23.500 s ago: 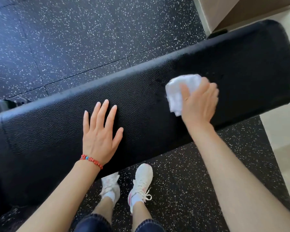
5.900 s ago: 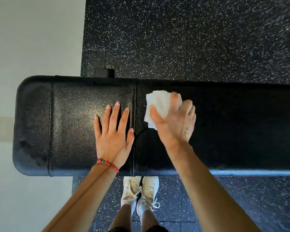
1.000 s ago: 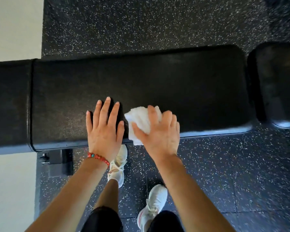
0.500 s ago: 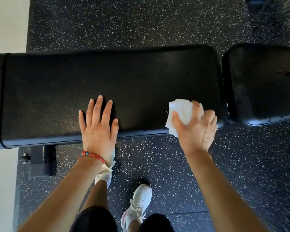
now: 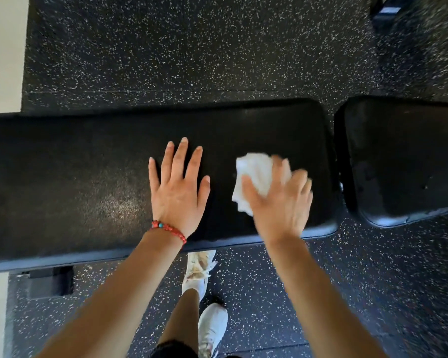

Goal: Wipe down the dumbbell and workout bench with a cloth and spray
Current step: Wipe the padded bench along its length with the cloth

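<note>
My right hand [image 5: 278,200] has the white cloth [image 5: 254,177] bunched under its fingers, rubbing near the right end of the long bench pad [image 5: 88,177]. It's blurry, so exact finger shape is a guess. Left hand [image 5: 177,188] is flat, fingers spread, just bracing. I'd say the seat pad [image 5: 398,161] next door is still to do. No dumbbell or spray in view, so can't say about those.

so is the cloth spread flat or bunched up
Bunched up: the white cloth shows as a crumpled wad under the right hand, blurred.
</note>
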Demonstrator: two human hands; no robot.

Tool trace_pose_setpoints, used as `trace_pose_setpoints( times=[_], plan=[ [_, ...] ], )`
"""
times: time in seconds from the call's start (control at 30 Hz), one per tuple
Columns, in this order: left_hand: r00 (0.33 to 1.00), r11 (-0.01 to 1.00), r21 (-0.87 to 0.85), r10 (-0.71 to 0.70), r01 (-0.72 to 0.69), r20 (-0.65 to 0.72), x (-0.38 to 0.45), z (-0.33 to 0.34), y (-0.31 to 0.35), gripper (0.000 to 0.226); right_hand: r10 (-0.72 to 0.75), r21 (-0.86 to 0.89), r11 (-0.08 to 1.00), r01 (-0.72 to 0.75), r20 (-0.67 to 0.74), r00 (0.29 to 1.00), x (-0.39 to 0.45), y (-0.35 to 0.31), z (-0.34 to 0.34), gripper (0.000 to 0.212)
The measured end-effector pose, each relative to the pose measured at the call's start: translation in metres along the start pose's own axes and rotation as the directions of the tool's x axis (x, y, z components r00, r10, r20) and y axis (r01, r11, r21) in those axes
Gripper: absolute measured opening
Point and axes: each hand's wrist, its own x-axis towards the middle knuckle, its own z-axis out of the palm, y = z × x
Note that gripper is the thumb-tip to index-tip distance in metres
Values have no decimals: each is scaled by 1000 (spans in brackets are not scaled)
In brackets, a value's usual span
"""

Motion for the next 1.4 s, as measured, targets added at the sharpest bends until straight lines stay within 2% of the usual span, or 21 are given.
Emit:
trace_pose_setpoints(
  times=[0.1, 0.2, 0.33, 0.4, 0.53, 0.7, 0.8, 0.9, 1.07, 1.17, 1.3, 1.4],
  plan=[
    [1000, 1000, 20, -4, 3, 23, 0, 2, 0, 52, -25, -3, 1000, 25, 26, 999, -9, 0, 0, 64],
    [999, 1000, 26, -13, 12, 32, 1, 1, 0, 52, -68, -28, 997, 68, 1, 998, 25, -8, 5, 65],
    [1000, 1000, 27, -11, 10, 23, 2, 0, 1, 51, 21, 32, 999, -22, 41, 999, 97, -34, 15, 66],
    [1000, 999, 29, -20, 19, 18, 2, 0, 2, 50, 25, 41, 999, -26, 18, 1000, 108, -38, 18, 65],
    [999, 999, 14, -39, 39, 16, 9, 1, 13, 52, -61, 16, 998, 61, -2, 998, 75, -23, 13, 64],
    [998, 998, -15, 57, -56, 29, 22, 2, 41, 51, -157, -18, 987, 157, 22, 987, 76, -9, 10, 65],
    [995, 996, -13, 91, -90, 45, 27, 7, 52, 50, -43, -23, 999, 42, -23, 999, 117, -4, 10, 63],
    [994, 996, 27, 88, -90, 64, 28, 12, 54, 51, 53, 39, 998, -54, 36, 998, 148, 4, 8, 63],
    [994, 994, 55, 86, -90, 74, 28, 12, 55, 52, 94, 48, 994, -94, 0, 996, 105, 40, -8, 66],
    [994, 994, 63, 83, -88, 73, 28, 13, 56, 52, 157, 51, 986, -160, 62, 986, 83, 62, -18, 68],
    [997, 997, 33, 67, -68, 35, 25, 13, 62, 51, 211, 90, 970, -227, 156, 965, 113, 57, -16, 65],
    [994, 994, 13, 106, -106, 6, 22, 13, 78, 51, 250, 167, 945, -280, 180, 951, 130, 56, -12, 65]
  ],
)
